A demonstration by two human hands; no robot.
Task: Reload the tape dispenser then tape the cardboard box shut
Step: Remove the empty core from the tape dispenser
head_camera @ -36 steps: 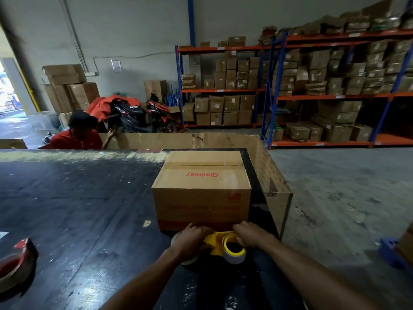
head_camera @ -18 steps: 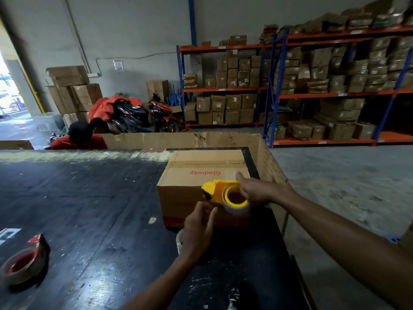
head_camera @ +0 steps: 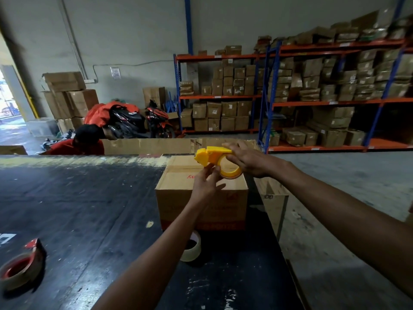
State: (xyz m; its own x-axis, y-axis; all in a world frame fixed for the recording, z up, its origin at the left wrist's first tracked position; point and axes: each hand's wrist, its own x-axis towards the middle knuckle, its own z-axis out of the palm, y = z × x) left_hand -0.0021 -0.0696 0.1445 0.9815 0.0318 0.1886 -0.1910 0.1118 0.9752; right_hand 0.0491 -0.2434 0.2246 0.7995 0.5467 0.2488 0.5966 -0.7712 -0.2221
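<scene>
Yellow plastic forms the body of the tape dispenser (head_camera: 211, 155), which is held in the air above the top of the cardboard box (head_camera: 202, 198), near its far edge. A roll sits in the dispenser's ring, so the reload appears done, or close to it; this is a judgement from the loaded ring alone. The right hand (head_camera: 248, 161) is wrapped around the roll end of the dispenser and carries it. The left hand (head_camera: 206, 183) is raised beneath the dispenser's head with thumb and forefinger pinched together at the roll's edge; it seems to be picking at the free end of the tape, though the tape itself is too fine to make out.

The box stands on the black table (head_camera: 78, 209), close to the table's right edge. Its top flaps lie closed and flat. No fresh strip can be confirmed along the seam, so the sealing step is assessed as still outstanding: the tape end must be drawn out, pressed to the box and run along the seam.

A loose tape roll (head_camera: 194, 248), pale and partly hidden by the left forearm, stands on the table just in front of the box. A second dispenser, red (head_camera: 21, 265), lies well apart at the table's near left. Beyond the table, a person in a red shirt (head_camera: 86, 144) is bent low. Racks of cartons (head_camera: 312, 90) line the far wall.
</scene>
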